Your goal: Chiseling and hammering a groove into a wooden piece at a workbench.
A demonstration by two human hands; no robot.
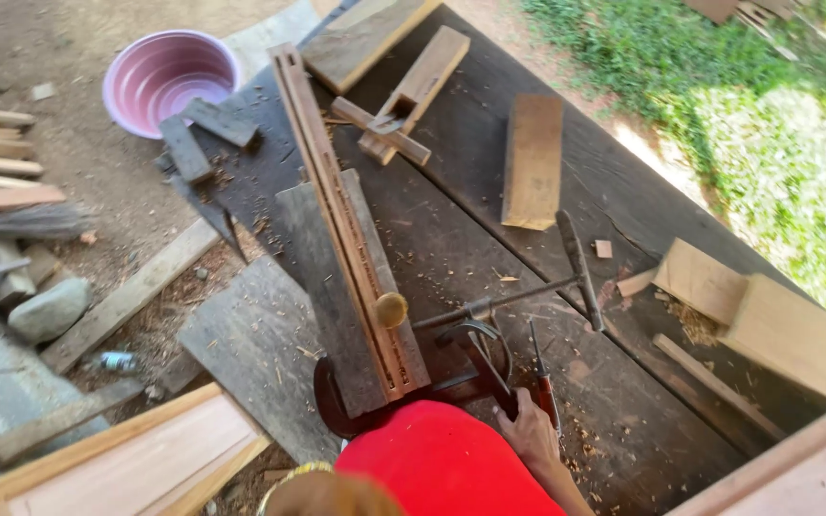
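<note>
Steel in the brace handle (489, 368) is sitting low centre of the frame, where the right hand (528, 430) is clenching around it. The left hand is lying out of view. The grooved wooden strip (341, 229) is running toward the upper left, resting loosely on a grey board (336, 287); side pressure is likely shifting it. The chisel (542, 377) beside the knuckles is risking a cut.

Hard sunlight is washing out the grass (795, 162) at my upper right into glare, while shade is covering my dark workbench (451, 239). The dirt ground (97, 162) at left is glowing evenly. Edges are bending and smearing slightly; the centre is staying fairly sharp.
</note>
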